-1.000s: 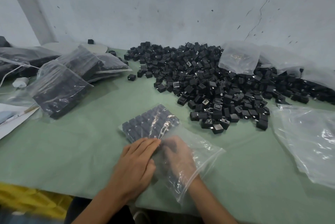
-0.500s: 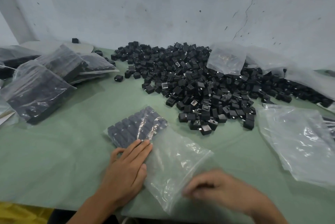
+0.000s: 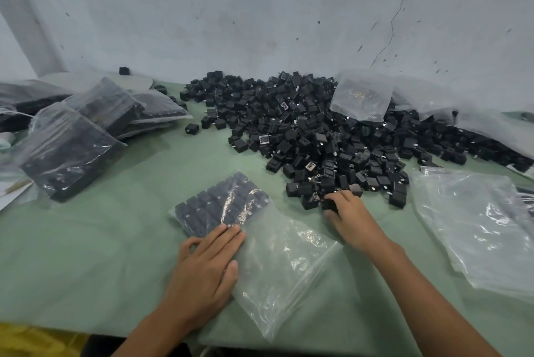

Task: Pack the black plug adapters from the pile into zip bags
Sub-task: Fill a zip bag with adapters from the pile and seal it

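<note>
Fetching another black plug adapter (image 3: 329,207) from the pile (image 3: 318,131) for a part-filled zip bag (image 3: 283,267).

Judged as mid-fill, with neat packed rows (image 3: 219,203) at the bag's far end and the near end slack and flat on the table (image 3: 101,241). Pinning the bag with the left hand (image 3: 206,264), palm down, fingers straight and together at the edge of the rows. Reaching forward with the right hand (image 3: 351,216), arm stretched to the pile's near edge, fingers curled over the adapter, thumb tucked against it, seemingly gripping. Next, probably: lifting that piece clear and sliding it through the bag's mouth beside the last row without upsetting the packed ones. To the left, filled bags (image 3: 69,148); to the right, empty bags (image 3: 476,226).
</note>
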`<move>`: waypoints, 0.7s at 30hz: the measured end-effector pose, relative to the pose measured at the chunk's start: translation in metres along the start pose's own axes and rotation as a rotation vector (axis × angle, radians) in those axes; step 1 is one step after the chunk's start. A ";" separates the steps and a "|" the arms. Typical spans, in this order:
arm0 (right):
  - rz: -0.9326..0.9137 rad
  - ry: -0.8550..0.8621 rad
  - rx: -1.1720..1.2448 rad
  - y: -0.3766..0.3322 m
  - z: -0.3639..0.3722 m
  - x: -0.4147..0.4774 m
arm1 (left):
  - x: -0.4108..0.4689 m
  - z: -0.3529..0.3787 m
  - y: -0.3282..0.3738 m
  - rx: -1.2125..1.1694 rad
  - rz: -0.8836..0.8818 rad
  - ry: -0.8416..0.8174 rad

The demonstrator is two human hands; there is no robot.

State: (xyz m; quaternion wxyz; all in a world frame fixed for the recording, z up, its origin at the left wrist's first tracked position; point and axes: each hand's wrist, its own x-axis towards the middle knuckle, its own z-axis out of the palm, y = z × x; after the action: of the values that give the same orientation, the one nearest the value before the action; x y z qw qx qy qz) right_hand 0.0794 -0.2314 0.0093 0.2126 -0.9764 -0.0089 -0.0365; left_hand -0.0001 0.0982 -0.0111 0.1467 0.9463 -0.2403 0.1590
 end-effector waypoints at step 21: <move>0.343 -0.176 1.452 -0.130 0.042 -0.106 | 0.001 0.001 0.000 0.033 0.003 -0.002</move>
State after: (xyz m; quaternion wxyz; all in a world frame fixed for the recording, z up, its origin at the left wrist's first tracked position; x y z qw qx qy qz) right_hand -0.0275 -0.0960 0.0169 0.8044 -0.5778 0.1048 0.0904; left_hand 0.0012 0.0972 -0.0118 0.1305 0.9483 -0.2393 0.1623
